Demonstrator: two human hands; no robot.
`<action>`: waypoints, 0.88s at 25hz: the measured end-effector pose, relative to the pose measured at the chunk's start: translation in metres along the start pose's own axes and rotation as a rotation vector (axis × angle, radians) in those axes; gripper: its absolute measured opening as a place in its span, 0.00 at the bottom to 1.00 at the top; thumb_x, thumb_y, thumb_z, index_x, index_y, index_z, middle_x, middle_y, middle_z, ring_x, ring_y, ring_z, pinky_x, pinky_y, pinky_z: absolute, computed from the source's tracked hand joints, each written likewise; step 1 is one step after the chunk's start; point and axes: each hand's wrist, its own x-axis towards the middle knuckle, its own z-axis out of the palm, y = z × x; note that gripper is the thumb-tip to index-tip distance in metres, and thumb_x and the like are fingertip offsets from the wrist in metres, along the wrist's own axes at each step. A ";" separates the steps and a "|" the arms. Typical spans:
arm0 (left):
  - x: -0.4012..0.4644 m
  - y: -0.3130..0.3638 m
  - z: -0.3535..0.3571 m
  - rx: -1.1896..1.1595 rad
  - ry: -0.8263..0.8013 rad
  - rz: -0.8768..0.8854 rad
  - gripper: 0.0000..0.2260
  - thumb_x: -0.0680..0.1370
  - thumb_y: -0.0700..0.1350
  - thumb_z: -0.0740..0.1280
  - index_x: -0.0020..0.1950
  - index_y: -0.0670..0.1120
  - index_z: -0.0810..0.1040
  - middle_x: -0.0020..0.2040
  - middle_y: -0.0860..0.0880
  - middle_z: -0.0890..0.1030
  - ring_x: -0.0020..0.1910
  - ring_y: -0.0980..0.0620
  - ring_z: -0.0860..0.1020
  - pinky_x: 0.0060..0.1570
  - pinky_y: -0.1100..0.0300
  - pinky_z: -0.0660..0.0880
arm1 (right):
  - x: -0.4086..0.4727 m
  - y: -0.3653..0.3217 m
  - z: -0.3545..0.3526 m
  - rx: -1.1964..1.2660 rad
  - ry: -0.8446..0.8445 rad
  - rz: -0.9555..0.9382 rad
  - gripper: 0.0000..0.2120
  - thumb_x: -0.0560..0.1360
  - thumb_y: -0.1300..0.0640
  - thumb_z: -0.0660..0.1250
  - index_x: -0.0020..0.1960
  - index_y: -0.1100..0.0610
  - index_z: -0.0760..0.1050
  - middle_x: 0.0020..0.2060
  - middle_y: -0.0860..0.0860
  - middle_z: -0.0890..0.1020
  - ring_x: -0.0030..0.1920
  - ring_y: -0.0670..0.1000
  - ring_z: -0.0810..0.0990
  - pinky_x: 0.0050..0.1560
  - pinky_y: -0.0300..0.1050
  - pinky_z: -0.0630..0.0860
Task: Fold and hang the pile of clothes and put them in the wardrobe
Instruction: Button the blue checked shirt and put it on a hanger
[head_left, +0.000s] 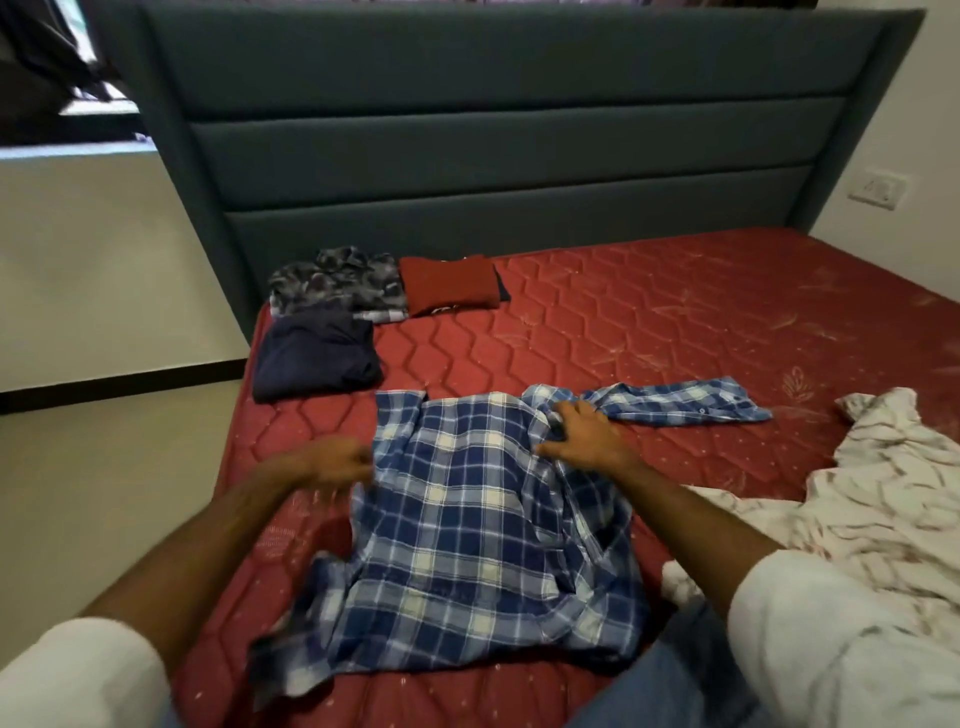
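Bedroom; red quilted mattress (597, 322) against grey-blue padded headboard (467, 145); pale wall with switch plate (879, 190) beyond the mattress's far right corner. Blue plaid shirt (467, 519) laid flat near the front edge of the mattress, long axis running from front edge toward headboard, collar end farther away. One sleeve (680, 408) stretched out sideways from the shirt's far right shoulder, lying flat on the mattress, not yet folded in. Right hand (582, 436) resting on the shirt at that shoulder, fingers (566, 413) spread and pressing the cloth, base of the sleeve just beside them. Left hand (337, 462) at the shirt's left edge, blurred, fingers curled and seemingly pinching the edge; grip not fully certain. Judged step: folding the sides in; sleeve lies to the right of the right hand, so that hand is the nearer one for bringing it across. Beyond the shirt toward the headboard, three folded items: navy garment (317, 358), grey patterned garment (337, 283), red garment (449, 286). Right of the shirt, crumpled white patterned cloth (872, 499), unfolded. Wardrobe not in view.
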 end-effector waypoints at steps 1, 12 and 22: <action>0.008 0.010 -0.003 -0.049 0.130 0.060 0.06 0.81 0.48 0.64 0.53 0.49 0.79 0.48 0.48 0.84 0.41 0.50 0.83 0.42 0.61 0.77 | 0.008 0.003 0.014 -0.026 -0.027 0.019 0.37 0.74 0.40 0.73 0.76 0.52 0.63 0.69 0.55 0.73 0.68 0.59 0.73 0.66 0.56 0.73; 0.086 0.085 0.030 0.541 0.184 0.620 0.14 0.79 0.52 0.66 0.64 0.52 0.77 0.63 0.52 0.79 0.62 0.52 0.76 0.62 0.50 0.67 | -0.036 -0.016 0.008 0.436 -1.023 -0.164 0.14 0.81 0.60 0.68 0.65 0.64 0.76 0.44 0.55 0.84 0.42 0.51 0.85 0.42 0.47 0.84; 0.028 0.073 0.046 -0.106 -0.399 0.323 0.17 0.79 0.53 0.70 0.31 0.50 0.76 0.30 0.52 0.74 0.30 0.53 0.71 0.37 0.56 0.71 | 0.028 -0.022 0.037 -0.387 -0.387 -0.204 0.27 0.76 0.49 0.71 0.73 0.48 0.70 0.70 0.51 0.74 0.71 0.54 0.71 0.73 0.61 0.59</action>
